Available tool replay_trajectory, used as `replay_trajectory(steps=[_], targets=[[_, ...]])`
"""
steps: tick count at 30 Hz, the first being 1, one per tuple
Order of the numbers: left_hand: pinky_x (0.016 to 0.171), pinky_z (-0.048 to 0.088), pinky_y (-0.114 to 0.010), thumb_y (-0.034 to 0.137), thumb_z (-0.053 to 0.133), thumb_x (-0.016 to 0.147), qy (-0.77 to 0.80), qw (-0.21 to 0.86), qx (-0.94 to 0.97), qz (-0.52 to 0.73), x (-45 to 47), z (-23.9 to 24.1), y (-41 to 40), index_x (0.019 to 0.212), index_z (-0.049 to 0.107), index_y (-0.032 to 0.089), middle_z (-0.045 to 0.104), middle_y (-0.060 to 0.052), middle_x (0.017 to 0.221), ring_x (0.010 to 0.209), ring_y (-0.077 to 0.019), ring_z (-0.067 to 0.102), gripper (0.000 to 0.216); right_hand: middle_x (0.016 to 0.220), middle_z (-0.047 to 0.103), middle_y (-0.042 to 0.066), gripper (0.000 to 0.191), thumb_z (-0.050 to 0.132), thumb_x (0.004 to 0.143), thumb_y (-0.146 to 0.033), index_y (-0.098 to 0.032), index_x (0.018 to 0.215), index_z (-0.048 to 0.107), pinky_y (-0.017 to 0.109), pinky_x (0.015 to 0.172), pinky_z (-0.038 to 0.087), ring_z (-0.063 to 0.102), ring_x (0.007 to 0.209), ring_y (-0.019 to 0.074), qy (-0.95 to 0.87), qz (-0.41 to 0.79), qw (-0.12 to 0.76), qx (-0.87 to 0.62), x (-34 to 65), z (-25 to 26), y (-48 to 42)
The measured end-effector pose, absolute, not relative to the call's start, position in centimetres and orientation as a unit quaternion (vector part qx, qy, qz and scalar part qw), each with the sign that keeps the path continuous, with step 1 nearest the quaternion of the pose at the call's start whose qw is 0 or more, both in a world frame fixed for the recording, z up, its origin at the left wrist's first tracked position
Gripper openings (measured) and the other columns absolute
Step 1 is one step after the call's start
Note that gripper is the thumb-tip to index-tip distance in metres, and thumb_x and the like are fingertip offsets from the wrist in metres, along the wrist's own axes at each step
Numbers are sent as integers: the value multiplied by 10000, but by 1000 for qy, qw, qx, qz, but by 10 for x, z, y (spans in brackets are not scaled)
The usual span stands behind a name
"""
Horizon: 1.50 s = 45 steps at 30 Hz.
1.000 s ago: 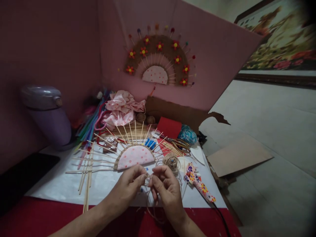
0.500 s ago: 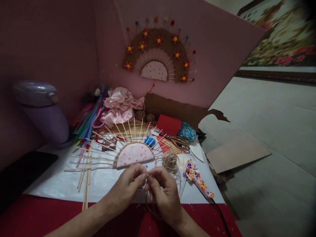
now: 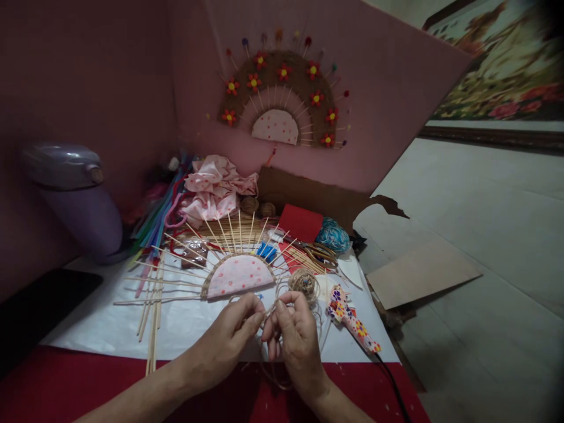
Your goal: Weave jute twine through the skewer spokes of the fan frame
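Observation:
My left hand pinches a length of jute twine between thumb and fingertips. Close beside it, my right hand has thumb and forefinger closed on the same twine. A loose loop hangs below my right hand, over the table's front. The ball of jute twine sits just beyond my right hand. Past my left hand lies a half-round piece in pink dotted fabric, with a twine-wrapped curved edge and thin wooden sticks fanning out from it.
A flower-patterned glue gun with a black cord lies at the right. Behind are scissors, blue yarn, a red card and crumpled pink fabric. Loose sticks lie left; a purple flask-like container stands farther left.
My hands have drawn slightly apart, my right hand shifting a little up and to the right. The twine between them now shows more. Things on the table stay put.

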State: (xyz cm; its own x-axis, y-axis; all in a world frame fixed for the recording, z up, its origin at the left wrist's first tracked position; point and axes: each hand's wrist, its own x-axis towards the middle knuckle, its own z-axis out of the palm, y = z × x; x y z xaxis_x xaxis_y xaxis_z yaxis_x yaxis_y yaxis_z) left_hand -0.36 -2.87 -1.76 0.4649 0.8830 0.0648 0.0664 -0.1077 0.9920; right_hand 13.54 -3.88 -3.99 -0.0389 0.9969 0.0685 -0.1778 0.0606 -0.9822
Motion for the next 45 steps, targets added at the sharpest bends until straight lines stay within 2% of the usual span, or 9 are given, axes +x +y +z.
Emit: replay_trajectory(steps=[10,14,19,24,26,29,36,42,45], targets=[[517,358,-211,397,484,859,376,608,564,412,-2,-33,-23,929,571,172,564,17,681,552,-102,491,251,471,540,-84,251,444,897,-445,-204,912,377,95,283,255,432,275,40,-536,539,494,-422,140,-42,-37],[498,374,-217,355,558,810,334,657,554,386,1,-29,-24,768,570,157,593,6,620,519,-116,541,202,418,461,-107,204,414,918,-407,-203,912,401,115,298,249,403,275,48,-590,485,478,-433,139,-46,-41],[440,305,-181,275,602,732,386,642,528,400,2,-25,-23,639,554,148,528,40,522,441,-66,421,164,434,504,-67,182,388,924,-374,-197,907,426,157,332,309,452,318,83,-646,392,458,-467,140,-46,-44],[410,285,-188,185,523,669,406,658,513,374,3,-22,-24,619,568,140,547,29,473,373,-60,388,82,522,576,-47,203,362,926,-419,-218,897,362,150,327,332,476,322,78,-561,381,532,-507,151,-41,-30],[398,278,-186,219,543,684,416,651,510,377,2,-22,-22,701,593,131,605,9,556,366,-52,386,103,511,570,-61,217,367,921,-438,-224,897,342,134,311,307,453,302,66,-533,411,547,-497,153,-39,-27],[395,280,-178,365,572,752,434,624,507,406,0,-24,-18,813,609,134,590,16,615,401,-52,391,241,462,538,-76,228,402,912,-437,-210,924,377,118,305,285,417,289,51,-573,446,495,-476,149,-40,-32],[425,267,-178,432,614,756,375,651,538,384,-1,-27,-21,659,592,128,505,35,512,421,-50,371,321,407,464,-88,240,383,922,-421,-186,929,432,133,305,255,421,301,62,-618,450,448,-464,141,-41,-44],[405,298,-181,465,594,758,352,683,520,372,-3,-24,-20,641,547,134,542,6,559,452,-74,418,354,532,534,-44,234,431,915,-369,-177,1028,500,170,385,365,483,394,76,-645,435,444,-445,147,-28,-43],[394,292,-183,484,597,744,364,676,520,375,-4,-28,-18,616,518,139,508,18,521,428,-69,389,376,584,581,-14,201,455,905,-342,-174,959,551,180,389,385,497,400,78,-658,426,443,-435,147,-28,-43]])
